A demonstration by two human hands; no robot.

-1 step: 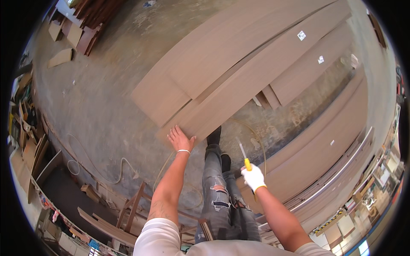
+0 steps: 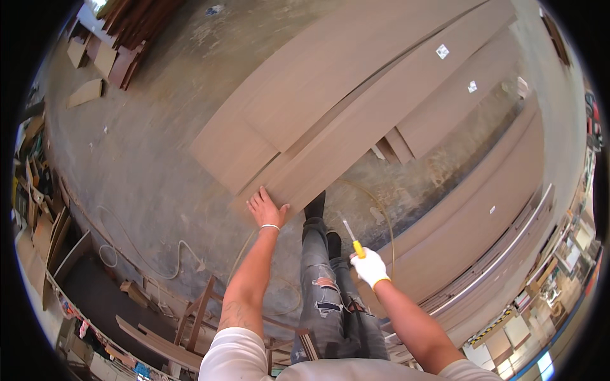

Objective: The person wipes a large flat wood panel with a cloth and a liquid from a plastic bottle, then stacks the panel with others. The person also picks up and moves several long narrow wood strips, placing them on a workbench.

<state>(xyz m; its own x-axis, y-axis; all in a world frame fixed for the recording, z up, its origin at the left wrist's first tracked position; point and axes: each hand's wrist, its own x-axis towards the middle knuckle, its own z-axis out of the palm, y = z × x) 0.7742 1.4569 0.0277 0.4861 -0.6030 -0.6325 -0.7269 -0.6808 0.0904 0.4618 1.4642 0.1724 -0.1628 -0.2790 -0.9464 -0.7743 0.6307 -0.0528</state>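
Observation:
My bare left hand lies spread on the near end of a long brown wood-grain board, its fingers flat on the surface. In my gloved right hand is a hand tool with a yellow handle and a narrow metal blade. The blade points up and left, apart from the boards; its exact kind is too small to tell. Beside the board under my left hand lies a wider brown panel, with a dark gap between them.
A shorter brown board lies beyond the long one. More long panels are stacked at right. Thin hoses trail over the concrete floor. A brown wooden frame stands at lower left, and scrap pieces pile up at the left edge.
My right hand and the bladed tool have shifted slightly left. My left hand stays on the board's end. The whole view has moved a little.

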